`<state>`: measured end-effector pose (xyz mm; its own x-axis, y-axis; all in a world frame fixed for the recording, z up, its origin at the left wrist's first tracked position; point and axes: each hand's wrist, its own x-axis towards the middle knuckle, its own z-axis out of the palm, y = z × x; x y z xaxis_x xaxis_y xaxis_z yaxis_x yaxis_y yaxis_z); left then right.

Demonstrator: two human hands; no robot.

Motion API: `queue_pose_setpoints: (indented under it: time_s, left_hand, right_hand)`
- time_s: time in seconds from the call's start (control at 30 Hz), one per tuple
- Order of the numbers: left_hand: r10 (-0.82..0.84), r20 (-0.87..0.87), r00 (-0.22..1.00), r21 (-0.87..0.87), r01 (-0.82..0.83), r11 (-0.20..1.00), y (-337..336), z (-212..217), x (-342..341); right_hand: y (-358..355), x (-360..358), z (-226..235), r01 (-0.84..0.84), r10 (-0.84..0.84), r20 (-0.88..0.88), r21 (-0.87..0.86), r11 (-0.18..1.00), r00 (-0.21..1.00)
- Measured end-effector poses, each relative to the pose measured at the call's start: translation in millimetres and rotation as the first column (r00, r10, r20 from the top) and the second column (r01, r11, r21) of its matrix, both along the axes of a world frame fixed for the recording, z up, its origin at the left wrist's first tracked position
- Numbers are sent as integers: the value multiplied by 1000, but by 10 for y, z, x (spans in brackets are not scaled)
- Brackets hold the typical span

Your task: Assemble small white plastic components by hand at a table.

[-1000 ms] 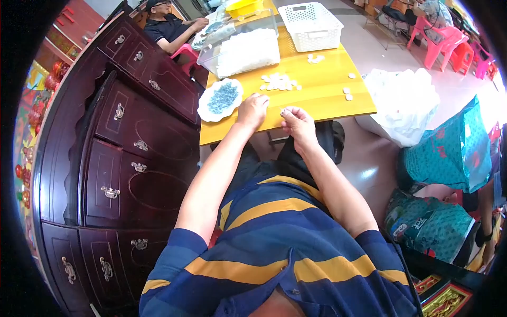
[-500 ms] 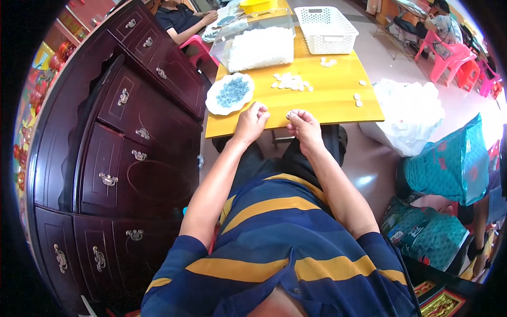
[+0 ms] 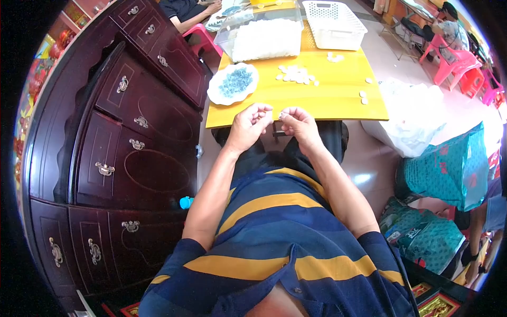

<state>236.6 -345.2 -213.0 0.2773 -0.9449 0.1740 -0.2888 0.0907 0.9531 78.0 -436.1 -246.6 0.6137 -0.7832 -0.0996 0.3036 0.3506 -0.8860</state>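
Evidently the work is partway through, as I read it from my end: one small piece (image 3: 281, 115) is in hand by the near edge of the worktop (image 3: 317, 98), just above mid-frame, and plenty lies loose. The right hand (image 3: 300, 128) pinches that piece between thumb and fingers; the left hand (image 3: 247, 128) is curled beside it, fingertips drawn close together — whether they grip anything, I cannot tell. Nor can I tell which pieces, if any, are finished.

My count: one scalloped plate (image 3: 215, 89), left of upper centre, its blue-grey bits (image 3: 236, 81) too many to number; one clear tub (image 3: 224, 40) at upper centre, its white heap (image 3: 266, 40) likewise; one white basket (image 3: 342, 41) to its right. White discs (image 3: 297, 75): roughly a dozen mid-worktop, overlapping — perhaps four below the basket, three toward the right edge.
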Motion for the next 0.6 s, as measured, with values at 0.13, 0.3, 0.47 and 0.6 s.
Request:
queue_pose_setpoints:
  time_s: [0.13, 0.3, 0.47, 0.6]
  left_hand:
    - [4, 35, 999, 30, -5, 1000, 14, 40, -42]
    - [-3, 104, 995, 16, 1, 1000, 12, 28, -43]
    - [0, 129, 992, 19, -3, 1000, -1, 17, -24]
    - [-2, 188, 982, 14, 0, 1000, -12, -50, 44]
  right_hand:
    - [27, 12, -1, -34, 34, -2, -56, 998, 999]
    - [21, 1, -17, -57, 57, 6, -44, 997, 998]
    - [19, -4, -23, -71, 72, 13, -40, 997, 997]
    - [26, 3, -5, -82, 83, 12, -69, 994, 997]
